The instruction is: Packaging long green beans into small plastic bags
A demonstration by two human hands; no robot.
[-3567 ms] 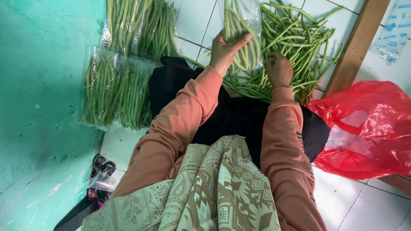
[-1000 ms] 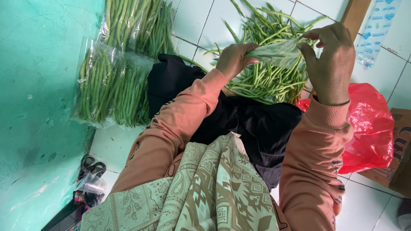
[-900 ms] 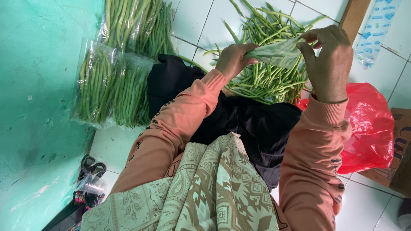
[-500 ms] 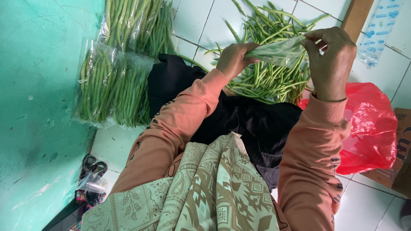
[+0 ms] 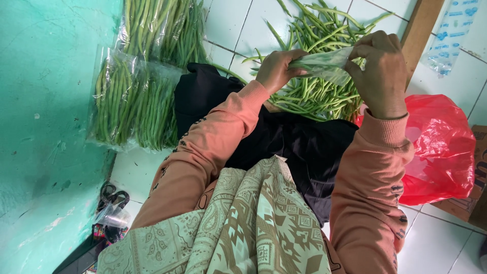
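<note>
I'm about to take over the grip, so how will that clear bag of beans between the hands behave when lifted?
The clear bag of beans probably flops: thin film, held at both ends by the left hand and right hand. The film looks glossy, so it may slip. The long thin beans likely bend rather than hold it stiff, as in the loose bean pile.

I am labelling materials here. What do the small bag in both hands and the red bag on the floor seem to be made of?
The small bag looks like thin clear plastic film: green beans show through, and it shines. The red bag seems thin glossy plastic too: crinkled, with bright highlights.
</note>
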